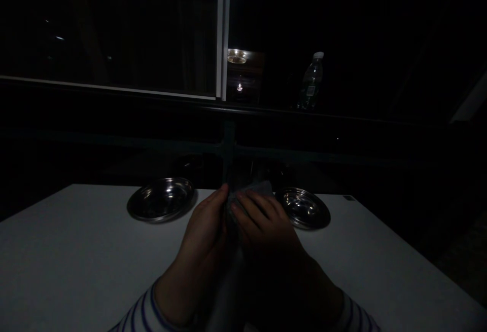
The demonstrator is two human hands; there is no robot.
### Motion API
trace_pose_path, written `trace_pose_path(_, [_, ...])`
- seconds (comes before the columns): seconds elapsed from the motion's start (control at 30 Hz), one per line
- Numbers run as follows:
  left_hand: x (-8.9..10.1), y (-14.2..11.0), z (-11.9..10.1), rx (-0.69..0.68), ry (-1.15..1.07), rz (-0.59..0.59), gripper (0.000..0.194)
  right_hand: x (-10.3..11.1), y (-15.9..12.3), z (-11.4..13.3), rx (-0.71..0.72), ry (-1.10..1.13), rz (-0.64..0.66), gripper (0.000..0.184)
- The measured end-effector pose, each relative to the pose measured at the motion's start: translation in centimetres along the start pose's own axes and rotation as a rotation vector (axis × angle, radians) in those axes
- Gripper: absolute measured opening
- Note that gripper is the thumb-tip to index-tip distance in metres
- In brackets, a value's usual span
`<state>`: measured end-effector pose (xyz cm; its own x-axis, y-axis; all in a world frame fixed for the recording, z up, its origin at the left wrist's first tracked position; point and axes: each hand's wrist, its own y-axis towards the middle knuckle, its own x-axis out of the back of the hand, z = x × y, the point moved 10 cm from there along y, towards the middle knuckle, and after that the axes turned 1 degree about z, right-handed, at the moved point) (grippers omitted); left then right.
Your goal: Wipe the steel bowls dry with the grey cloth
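The scene is very dark. My left hand (203, 238) and my right hand (266, 223) meet over the white table (76, 251), both closed on a grey cloth (258, 188) held between them. The cloth's upper edge shows above my right fingers; a pale fold hangs down between my wrists. Striped sleeves cover both forearms. A round metal plate (161, 199) lies just left of my hands, a second metal plate (304, 207) just to the right.
Beyond the table's far edge runs a dark rail or counter. A clear plastic water bottle (312, 81) stands on it at the right. A window frame (221, 33) and a small lit glass object (237, 57) are behind.
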<state>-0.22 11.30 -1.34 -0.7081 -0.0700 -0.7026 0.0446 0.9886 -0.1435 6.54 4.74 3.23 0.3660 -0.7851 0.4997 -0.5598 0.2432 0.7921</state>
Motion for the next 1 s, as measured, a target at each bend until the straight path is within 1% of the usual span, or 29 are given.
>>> trace_pose_path(0.1, [-0.2, 0.0, 0.3, -0.011, 0.037, 0.012, 0.015, 0.3, 0.1, -0.5, 0.002, -0.001, -0.008, 0.029])
trace_pose_path(0.23, [-0.7, -0.1, 0.8, 0.002, 0.067, 0.069, 0.015, 0.4, 0.2, -1.7, -0.08, 0.026, 0.03, 0.033])
trace_pose_path(0.3, [-0.6, -0.2, 0.5, -0.004, 0.052, 0.062, 0.013, 0.5, 0.2, -1.5, -0.072, 0.029, 0.022, 0.033])
trace_pose_path(0.4, [-0.1, -0.3, -0.5, -0.024, 0.003, 0.008, 0.012, 0.5, 0.2, -0.2, 0.007, 0.033, 0.013, 0.03])
trace_pose_path(0.47, [0.1, -0.3, -0.9, -0.033, -0.006, -0.014, 0.014, 0.5, 0.2, 0.3, 0.033, 0.043, 0.015, 0.029])
trace_pose_path(0.57, [-0.4, -0.4, -0.8, -0.041, 0.013, 0.012, 0.016, 1.1, 0.4, -0.5, -0.023, 0.033, -0.019, 0.03])
trace_pose_path(0.67, [-0.7, -0.6, -0.3, -0.02, 0.041, 0.033, 0.016, 1.6, 0.5, -1.3, -0.073, 0.018, -0.032, 0.031])
trace_pose_path(0.73, [-0.7, -0.6, -0.4, -0.013, 0.041, 0.038, 0.014, 1.6, 0.4, -1.1, -0.053, 0.024, -0.033, 0.03])
trace_pose_path(0.83, [-0.4, -0.4, -1.3, -0.054, 0.007, 0.029, 0.011, 1.4, 0.1, 0.1, 0.023, 0.052, -0.054, 0.027])
trace_pose_path(0.9, [-0.3, -0.3, -1.7, -0.079, -0.008, 0.021, 0.009, 1.3, 0.1, 0.6, 0.05, 0.055, -0.064, 0.025])
trace_pose_path(1.0, [-0.4, -0.3, -1.3, -0.077, 0.001, 0.019, 0.008, 1.6, 0.3, -0.1, -0.006, 0.019, -0.065, 0.025])
